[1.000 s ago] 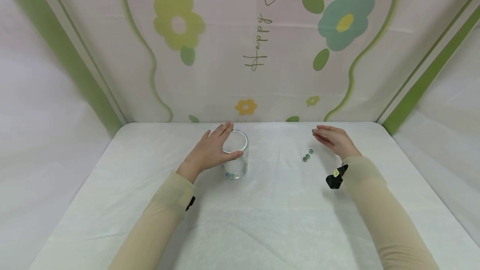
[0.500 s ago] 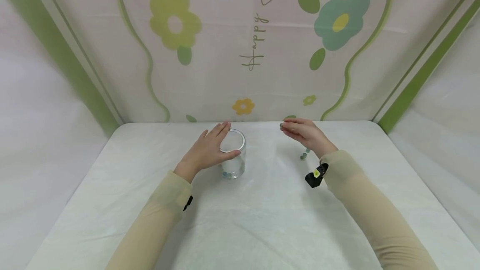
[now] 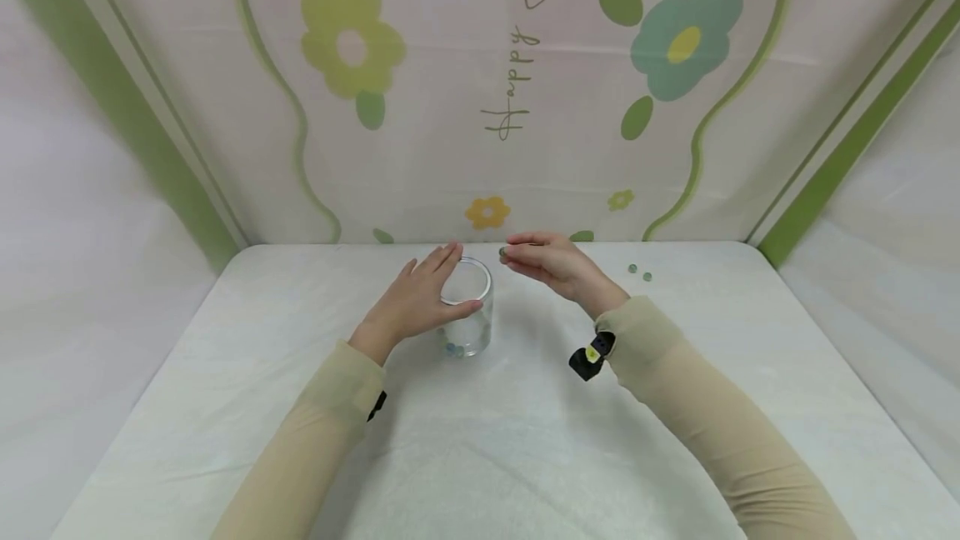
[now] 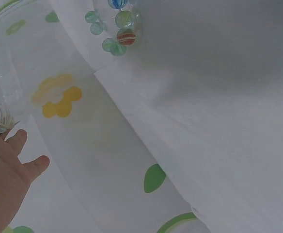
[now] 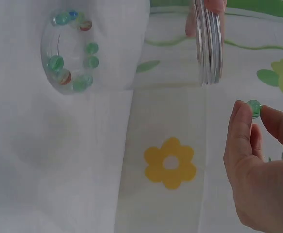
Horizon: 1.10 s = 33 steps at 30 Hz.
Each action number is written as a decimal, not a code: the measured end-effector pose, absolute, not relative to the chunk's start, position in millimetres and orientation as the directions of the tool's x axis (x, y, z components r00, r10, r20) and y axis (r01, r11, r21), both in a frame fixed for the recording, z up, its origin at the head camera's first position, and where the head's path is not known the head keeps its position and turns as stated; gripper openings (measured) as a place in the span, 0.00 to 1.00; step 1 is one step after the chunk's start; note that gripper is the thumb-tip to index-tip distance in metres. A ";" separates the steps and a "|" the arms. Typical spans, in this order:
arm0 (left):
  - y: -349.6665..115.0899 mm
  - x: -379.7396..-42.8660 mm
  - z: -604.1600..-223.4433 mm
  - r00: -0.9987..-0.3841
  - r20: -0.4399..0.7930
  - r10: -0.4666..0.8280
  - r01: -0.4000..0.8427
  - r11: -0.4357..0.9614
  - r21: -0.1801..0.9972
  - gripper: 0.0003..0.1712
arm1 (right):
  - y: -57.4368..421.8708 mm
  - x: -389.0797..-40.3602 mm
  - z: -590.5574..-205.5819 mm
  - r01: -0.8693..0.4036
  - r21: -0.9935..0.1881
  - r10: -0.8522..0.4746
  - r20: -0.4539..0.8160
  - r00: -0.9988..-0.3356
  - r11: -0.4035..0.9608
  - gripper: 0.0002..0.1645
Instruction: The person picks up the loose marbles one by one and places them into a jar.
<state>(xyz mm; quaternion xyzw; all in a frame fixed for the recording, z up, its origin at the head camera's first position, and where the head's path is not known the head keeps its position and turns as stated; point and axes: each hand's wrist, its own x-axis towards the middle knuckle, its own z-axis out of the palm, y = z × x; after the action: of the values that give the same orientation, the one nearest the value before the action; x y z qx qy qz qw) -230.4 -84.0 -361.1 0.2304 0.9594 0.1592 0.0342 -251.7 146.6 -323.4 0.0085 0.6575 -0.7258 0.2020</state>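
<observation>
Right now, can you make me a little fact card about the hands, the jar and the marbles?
Left hand: holding the jar near its rim
Right hand: pinching a green marble, outside the jar
Jar: upright, open on top
Marbles inside: several, at the bottom; green, blue and reddish
Loose marbles: two visible on the table

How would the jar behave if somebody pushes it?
The jar would probably slide rather than tip, as it stands upright with marbles low inside. Its clear, smooth wall could be slippery and, if glass, breakable. The round marbles would likely roll around its floor.
</observation>
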 end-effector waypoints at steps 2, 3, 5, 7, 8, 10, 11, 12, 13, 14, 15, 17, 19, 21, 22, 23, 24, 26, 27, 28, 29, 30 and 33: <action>-83.7 -230.2 -360.5 -0.891 0.006 0.454 0.431 0.841 0.326 0.55 | 140.2 -249.6 -322.5 0.298 -0.953 -0.296 -0.272 -0.916 -0.047 0.13; -83.5 -230.1 -360.3 -0.890 0.005 0.455 0.432 0.841 0.328 0.55 | 137.6 -248.7 -322.4 0.295 -0.955 -0.304 -0.269 -0.914 -0.041 0.12; -83.2 -230.0 -360.2 -0.890 0.003 0.457 0.432 0.840 0.327 0.55 | 133.4 -247.4 -323.0 0.290 -0.957 -0.316 -0.266 -0.911 -0.031 0.11; -83.0 -230.1 -360.5 -0.890 0.000 0.457 0.432 0.841 0.326 0.55 | 130.6 -246.9 -324.0 0.281 -0.959 -0.331 -0.260 -0.907 -0.019 0.12; -83.0 -230.1 -360.8 -0.890 -0.002 0.457 0.431 0.841 0.325 0.55 | 129.6 -246.9 -324.6 0.279 -0.960 -0.335 -0.259 -0.906 -0.013 0.12; -82.9 -230.2 -361.5 -0.890 -0.006 0.457 0.430 0.842 0.327 0.55 | 127.7 -246.9 -325.5 0.275 -0.961 -0.340 -0.257 -0.905 -0.006 0.14; -83.0 -230.2 -361.7 -0.890 -0.007 0.456 0.429 0.841 0.329 0.55 | 127.0 -247.0 -325.9 0.269 -0.963 -0.344 -0.253 -0.904 0.002 0.15; -83.1 -230.2 -362.0 -0.890 -0.009 0.456 0.427 0.841 0.331 0.55 | 126.1 -247.1 -326.1 0.265 -0.964 -0.349 -0.251 -0.903 0.009 0.17; -83.3 -230.2 -362.2 -0.891 -0.010 0.455 0.426 0.841 0.333 0.55 | 125.1 -247.2 -326.4 0.260 -0.965 -0.352 -0.249 -0.902 0.018 0.18; -83.5 -230.2 -362.3 -0.891 -0.010 0.453 0.424 0.842 0.334 0.55 | 124.3 -247.2 -326.5 0.254 -0.967 -0.356 -0.248 -0.901 0.029 0.19; -83.8 -230.2 -362.3 -0.892 -0.010 0.452 0.423 0.842 0.334 0.55 | 123.3 -247.2 -326.4 0.249 -0.968 -0.360 -0.246 -0.900 0.038 0.21; -84.2 -230.0 -362.1 -0.892 -0.009 0.451 0.423 0.842 0.335 0.55 | 121.2 -247.0 -326.0 0.240 -0.969 -0.365 -0.243 -0.899 0.055 0.21; -84.5 -229.9 -361.8 -0.891 -0.007 0.453 0.425 0.841 0.336 0.55 | 119.3 -246.3 -324.9 0.237 -0.969 -0.365 -0.245 -0.898 0.068 0.21; -84.5 -229.9 -361.6 -0.889 -0.006 0.457 0.428 0.838 0.338 0.55 | 118.1 -245.7 -324.0 0.235 -0.969 -0.362 -0.248 -0.899 0.081 0.20; -84.5 -229.9 -361.5 -0.889 -0.006 0.458 0.429 0.838 0.338 0.55 | 117.6 -245.6 -323.6 0.233 -0.968 -0.359 -0.249 -0.899 0.089 0.20; -84.6 -230.0 -361.6 -0.889 -0.008 0.458 0.428 0.838 0.338 0.55 | 117.4 -245.7 -323.3 0.231 -0.968 -0.358 -0.250 -0.900 0.097 0.20; -84.7 -230.2 -361.8 -0.890 -0.009 0.457 0.427 0.839 0.337 0.55 | 117.4 -246.0 -323.2 0.227 -0.968 -0.356 -0.250 -0.901 0.106 0.21; -85.0 -230.7 -362.2 -0.891 -0.010 0.453 0.424 0.841 0.335 0.55 | 118.1 -247.4 -323.7 0.220 -0.969 -0.350 -0.247 -0.904 0.116 0.21; -85.2 -231.0 -362.3 -0.892 -0.010 0.452 0.423 0.842 0.334 0.55 | 118.8 -248.3 -324.1 0.217 -0.969 -0.347 -0.244 -0.905 0.118 0.22; -85.2 -231.2 -362.3 -0.892 -0.009 0.451 0.423 0.843 0.333 0.55 | 119.7 -249.6 -324.5 0.217 -0.969 -0.341 -0.245 -0.908 0.119 0.22; -85.3 -231.3 -362.2 -0.893 -0.007 0.450 0.423 0.844 0.330 0.55 | 121.2 -250.7 -325.0 0.213 -0.970 -0.338 -0.241 -0.910 0.117 0.22; -85.5 -231.6 -362.3 -0.893 -0.005 0.450 0.424 0.844 0.328 0.55 | 122.9 -252.2 -325.6 0.214 -0.970 -0.330 -0.240 -0.913 0.114 0.22; -84.9 -232.0 -361.7 -0.893 -0.003 0.450 0.425 0.845 0.324 0.55 | 132.5 -256.3 -325.8 0.222 -0.970 -0.308 -0.240 -0.920 0.096 0.20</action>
<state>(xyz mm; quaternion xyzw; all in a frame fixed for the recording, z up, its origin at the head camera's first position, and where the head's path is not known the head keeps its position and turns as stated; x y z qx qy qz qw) -232.0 -84.9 -361.7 0.2282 0.9597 0.1596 0.0393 -256.3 132.5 -325.8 -0.0304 0.7134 -0.6718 0.1971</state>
